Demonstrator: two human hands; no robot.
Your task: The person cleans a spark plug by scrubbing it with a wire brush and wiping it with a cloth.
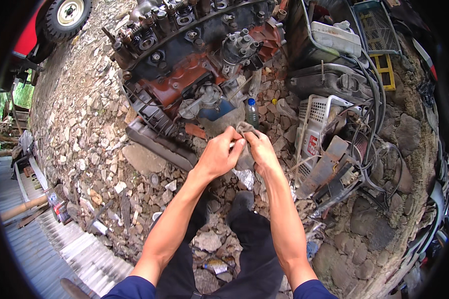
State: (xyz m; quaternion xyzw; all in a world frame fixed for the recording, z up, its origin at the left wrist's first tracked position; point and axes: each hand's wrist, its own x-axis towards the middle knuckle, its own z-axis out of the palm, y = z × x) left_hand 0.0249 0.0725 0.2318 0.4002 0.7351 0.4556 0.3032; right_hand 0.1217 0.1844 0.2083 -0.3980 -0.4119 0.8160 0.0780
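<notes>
Broken stone and rubble [92,154] cover the yard floor where this person stands, bright to the left and shadier on the right. Fingers first: the left hand [219,152] is curled nearly closed, thumb meeting the forefinger at the edge of a grey-brown rag [245,129]. Facing it, the right hand [260,150] is folded round the same rag, its fingers bent in and mostly hidden from me. Between the two hands the cloth bunches up at the top, and a loose part hangs below.

Take those hands as the middle of a clock. Crumpled foil [244,178] lies near them at six. Just past twelve, a clear bottle [252,115] with a blue cap stands close by. An orange-red piece of brick [195,130] lies at ten, and a long dark metal cover [159,144] at nine. Filling eleven to twelve is a big engine [177,79], black and rusty red.

Farther out, a white plastic crate [304,137] sits at three, with a rusty metal plate [326,167] below it toward four. A dark metal tank [329,82] rests at two, black cables [376,92] looping beside it. Large rounded stones [366,224] lie at four, corrugated sheets [80,249] at eight, and a vehicle tyre [55,25] shows far off at ten.
</notes>
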